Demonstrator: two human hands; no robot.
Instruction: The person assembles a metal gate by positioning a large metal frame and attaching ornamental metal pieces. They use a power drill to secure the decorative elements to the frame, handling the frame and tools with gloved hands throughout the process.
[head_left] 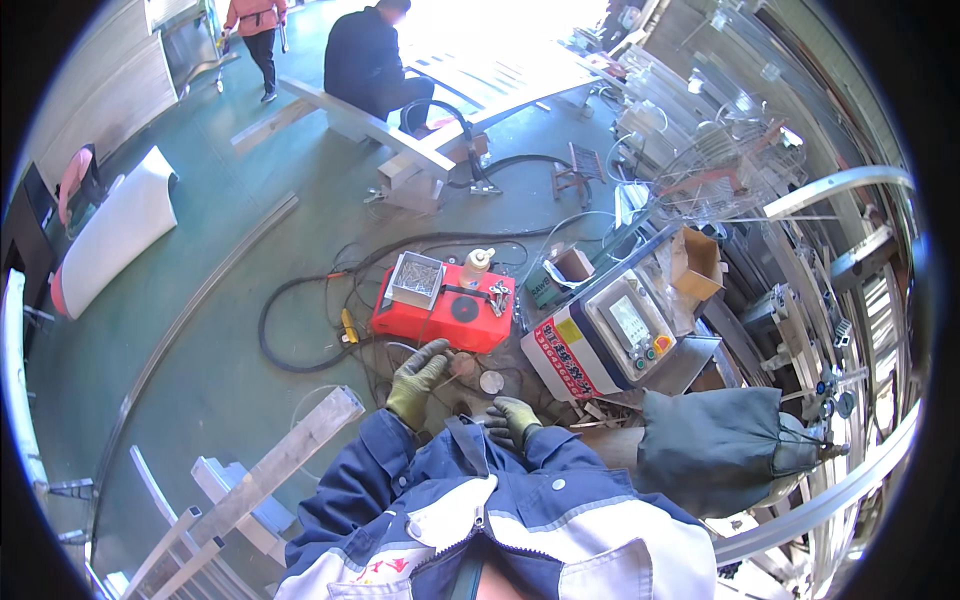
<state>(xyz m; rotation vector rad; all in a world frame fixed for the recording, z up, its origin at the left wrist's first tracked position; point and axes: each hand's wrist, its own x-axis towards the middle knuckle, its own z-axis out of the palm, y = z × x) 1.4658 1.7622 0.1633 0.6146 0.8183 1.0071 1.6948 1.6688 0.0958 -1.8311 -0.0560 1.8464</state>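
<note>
So, both hands are in green work gloves, poking out of blue jacket sleeves at the bottom middle of the view. The left hand [418, 378] is raised with the fingers spread and loosely curled, fingertips near a small round disc [463, 364] at about 2 o'clock from the palm; can't tell if it's actually pinching it or just touching. The right hand [513, 418] sits lower, close to the chest, fingers curled in, and I can't make out anything in it. Another small round cap [491, 381] lies on the floor between the two hands, at 11 o'clock from the right one.

Just past the left hand, at 12 o'clock, is a red box [440, 318] with a tray of screws [415, 279] on its top left and a white bottle [476, 264] behind it. At 3 o'clock from the box sits a grey machine [610, 340] with a control panel. Black cables [300, 330] loop on the green floor at 9 o'clock. A grey bag [715, 450] sits at 3 o'clock from the right hand. Up top, a person in dark clothes [365, 55] sits on a metal beam [385, 130].
</note>
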